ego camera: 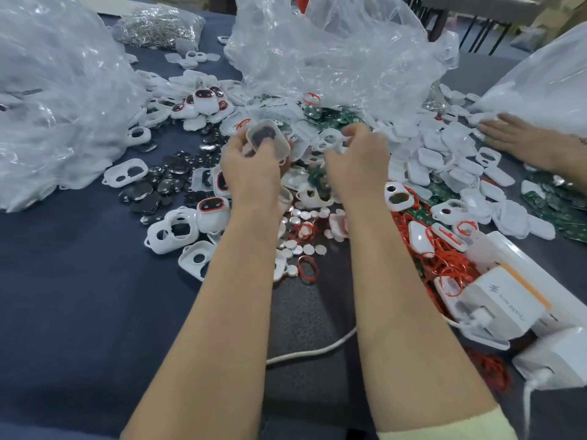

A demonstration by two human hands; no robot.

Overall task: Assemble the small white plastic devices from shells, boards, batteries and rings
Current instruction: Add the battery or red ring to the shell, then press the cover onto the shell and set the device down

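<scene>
Shell (266, 139) sits clamped between fingers of the left hand (251, 166); right hand (357, 157) fingers curled, hold unclear.

The shell (267, 139) gripped in my left hand (251, 166) is frosted, half-clear plastic, and smooth. The bags (333, 52) at twelve and ten o'clock are thin clear film, crinkled and glossy. Under my arms the cloth (79, 281) is dark blue and matt. At nine o'clock the black discs (178, 166) shine glossy. The batteries (305, 217) at six are bright bare metal. The rings (444, 260) at four look rubbery and red. The charger (505, 304) at five is smooth white plastic.
</scene>
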